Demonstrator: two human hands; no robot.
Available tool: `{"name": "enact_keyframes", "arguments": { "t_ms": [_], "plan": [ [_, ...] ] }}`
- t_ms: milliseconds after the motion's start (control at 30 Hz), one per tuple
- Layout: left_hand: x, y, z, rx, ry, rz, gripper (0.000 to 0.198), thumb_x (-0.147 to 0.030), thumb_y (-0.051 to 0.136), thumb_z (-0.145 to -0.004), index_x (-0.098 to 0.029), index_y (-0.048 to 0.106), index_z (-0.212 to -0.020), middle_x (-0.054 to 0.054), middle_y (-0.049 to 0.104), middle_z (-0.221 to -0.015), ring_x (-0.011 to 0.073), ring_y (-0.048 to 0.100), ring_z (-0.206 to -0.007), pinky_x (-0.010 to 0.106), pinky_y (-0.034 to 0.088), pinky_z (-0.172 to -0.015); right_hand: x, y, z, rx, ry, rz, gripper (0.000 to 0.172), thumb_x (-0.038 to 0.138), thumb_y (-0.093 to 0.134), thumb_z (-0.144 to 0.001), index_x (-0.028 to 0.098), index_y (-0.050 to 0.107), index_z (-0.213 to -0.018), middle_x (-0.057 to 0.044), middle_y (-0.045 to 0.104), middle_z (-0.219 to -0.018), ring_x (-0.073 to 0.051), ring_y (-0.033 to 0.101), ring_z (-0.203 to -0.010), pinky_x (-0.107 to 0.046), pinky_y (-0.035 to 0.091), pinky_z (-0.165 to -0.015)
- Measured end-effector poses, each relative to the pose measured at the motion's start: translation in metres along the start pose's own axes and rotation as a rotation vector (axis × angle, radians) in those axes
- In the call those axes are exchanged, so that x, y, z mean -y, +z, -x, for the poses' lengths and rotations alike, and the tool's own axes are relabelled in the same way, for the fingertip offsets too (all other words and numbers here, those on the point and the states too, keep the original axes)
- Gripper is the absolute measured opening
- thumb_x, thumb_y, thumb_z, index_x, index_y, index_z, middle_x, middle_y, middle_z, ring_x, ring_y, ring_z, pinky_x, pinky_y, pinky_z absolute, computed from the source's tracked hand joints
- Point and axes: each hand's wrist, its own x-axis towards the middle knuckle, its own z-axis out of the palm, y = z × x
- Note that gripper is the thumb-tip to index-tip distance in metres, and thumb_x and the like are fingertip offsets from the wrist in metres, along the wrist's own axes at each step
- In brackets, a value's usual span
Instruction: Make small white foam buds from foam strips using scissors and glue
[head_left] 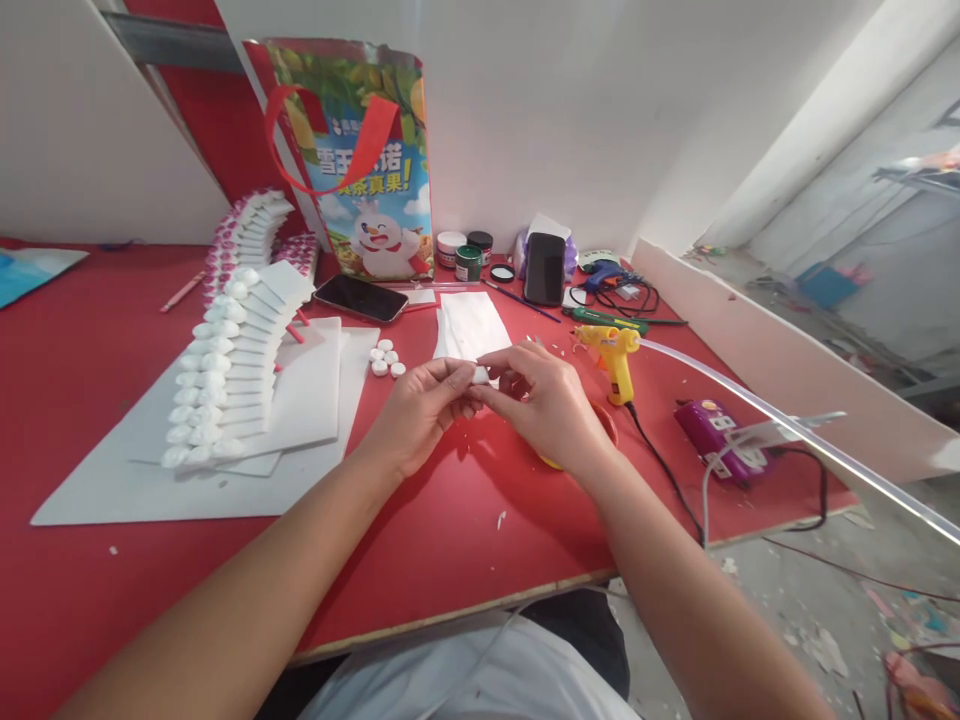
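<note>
Between the fingertips of both hands is a small white piece (pixel 480 375), held over the red table. My left hand (pixel 424 405) pinches it from the left, fingers closed. From the right, my right hand (pixel 544 395) closes thumb and fingers on the same piece, which hides much of it. Several small white discs (pixel 386 358) lie just left of my left hand. Behind the hands is a folded white sheet (pixel 472 322). A red and yellow round object (pixel 609 422) shows partly from under my right hand.
Left, a curved row of white-tipped sticks (pixel 225 370) rests on white boards (pixel 112 485). A yellow glue gun (pixel 616 362) with a long clear rod lies right, near a purple power strip (pixel 720 440). Phones (pixel 361 298), paint jars (pixel 469 263) and a printed bag (pixel 367 180) stand behind.
</note>
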Motion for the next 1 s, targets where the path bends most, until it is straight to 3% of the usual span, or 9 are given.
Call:
{"name": "enact_keyframes", "arguments": {
  "t_ms": [267,367,433,567,700,867,1000],
  "plan": [
    [0.005,0.000,-0.001,-0.042,0.083,-0.095,0.035,-0.040,0.093,-0.068,-0.014,0.072,-0.079,0.001,0.068,-0.071,0.0102,0.059,-0.066,0.023,0.051,-0.066,-0.003,0.021,0.013,-0.205,-0.134,-0.023,0.009,0.013,0.065,-0.092,0.016,0.072,-0.095,-0.003,0.063,-0.087,-0.011,0.060,-0.071,-0.025,0.049,-0.067],
    [0.006,-0.001,-0.002,-0.041,0.097,-0.124,0.033,-0.039,0.091,-0.071,-0.014,0.072,-0.080,0.001,0.068,-0.071,0.0102,0.059,-0.068,0.022,0.050,-0.067,-0.005,0.023,0.012,-0.215,-0.124,-0.008,0.008,0.014,0.065,-0.092,0.017,0.072,-0.094,-0.003,0.064,-0.086,-0.011,0.060,-0.071,-0.025,0.049,-0.067],
    [0.006,-0.001,-0.002,-0.054,0.092,-0.117,0.032,-0.037,0.091,-0.071,-0.014,0.071,-0.080,0.001,0.068,-0.073,0.0099,0.060,-0.068,0.022,0.050,-0.067,-0.007,0.023,0.012,-0.176,-0.087,-0.010,0.010,0.015,0.066,-0.091,0.018,0.072,-0.098,-0.003,0.066,-0.090,-0.012,0.062,-0.072,-0.025,0.049,-0.067],
    [0.005,0.001,-0.001,-0.108,0.075,-0.091,0.033,-0.035,0.092,-0.069,-0.015,0.070,-0.083,0.000,0.069,-0.075,0.0099,0.061,-0.067,0.021,0.049,-0.065,-0.010,0.022,0.011,-0.121,-0.020,-0.116,0.029,0.019,0.069,-0.089,0.020,0.066,-0.117,-0.004,0.071,-0.099,-0.011,0.063,-0.071,-0.026,0.051,-0.066],
    [0.003,0.002,0.001,-0.096,0.122,-0.158,0.032,-0.040,0.088,-0.074,-0.016,0.071,-0.085,0.000,0.069,-0.074,0.0107,0.061,-0.065,0.022,0.049,-0.062,-0.010,0.022,0.009,-0.125,0.091,-0.297,0.010,0.025,0.070,-0.089,0.020,0.069,-0.098,-0.002,0.072,-0.089,-0.012,0.064,-0.069,-0.028,0.051,-0.067],
    [0.002,-0.001,0.000,-0.109,0.183,-0.254,0.037,-0.052,0.079,-0.082,-0.016,0.076,-0.087,0.003,0.068,-0.074,0.0124,0.061,-0.064,0.024,0.048,-0.060,-0.016,0.017,0.003,-0.041,0.353,-0.842,0.031,0.040,0.084,-0.077,0.018,0.071,-0.095,-0.001,0.073,-0.077,-0.013,0.067,-0.066,-0.026,0.049,-0.062],
    [0.003,-0.004,-0.001,-0.132,0.199,-0.323,0.030,-0.047,0.080,-0.083,-0.017,0.078,-0.087,0.003,0.070,-0.075,0.0125,0.062,-0.067,0.026,0.050,-0.068,-0.020,0.012,0.000,0.014,0.466,-0.992,0.041,0.041,0.093,-0.064,0.018,0.072,-0.090,-0.001,0.074,-0.076,-0.012,0.068,-0.067,-0.024,0.049,-0.060]
  ]
}}
